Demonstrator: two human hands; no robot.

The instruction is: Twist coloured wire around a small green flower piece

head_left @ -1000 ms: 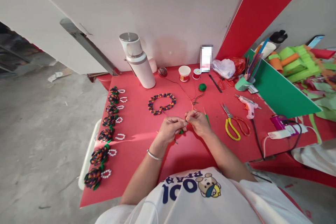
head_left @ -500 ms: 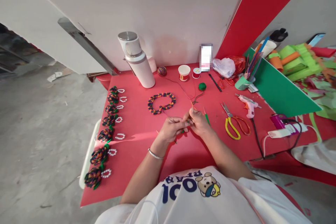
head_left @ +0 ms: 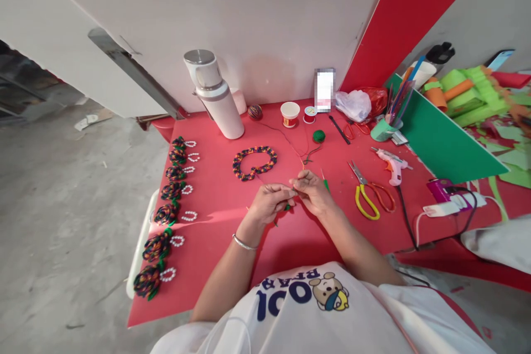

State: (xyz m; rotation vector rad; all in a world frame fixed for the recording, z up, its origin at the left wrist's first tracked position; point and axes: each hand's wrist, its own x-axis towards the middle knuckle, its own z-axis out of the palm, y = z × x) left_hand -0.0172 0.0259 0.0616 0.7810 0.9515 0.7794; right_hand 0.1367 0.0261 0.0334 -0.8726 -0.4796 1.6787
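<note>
Over the red table [head_left: 215, 265], my left hand [head_left: 271, 203] and my right hand [head_left: 312, 192] meet fingertip to fingertip, both pinched closed. A strand of multicoloured yarn [head_left: 303, 165] runs from the yarn ball [head_left: 255, 112] down into my right fingers. Dark green yarn bits [head_left: 287, 207] poke out under my left fingers; what exactly lies between the fingertips is mostly hidden. A crocheted multicoloured ring [head_left: 234, 165] lies just beyond my left hand, a thin thread trailing from it toward that hand. Beside my right hand is a green-handled crochet hook [head_left: 326, 183], partly covered.
Several yarn flowers [head_left: 157, 246] with bead loops [head_left: 177, 241] line the left edge. A white thermos [head_left: 222, 108], paper cup [head_left: 290, 115], thread spool [head_left: 310, 114] and green yarn ball [head_left: 318, 136] stand behind. Scissors [head_left: 365, 204] and a glue gun [head_left: 393, 166] lie right.
My right fingers have shifted slightly and their grip looks a little different. My left hand keeps nearly the same place. The things on the table have not moved.
</note>
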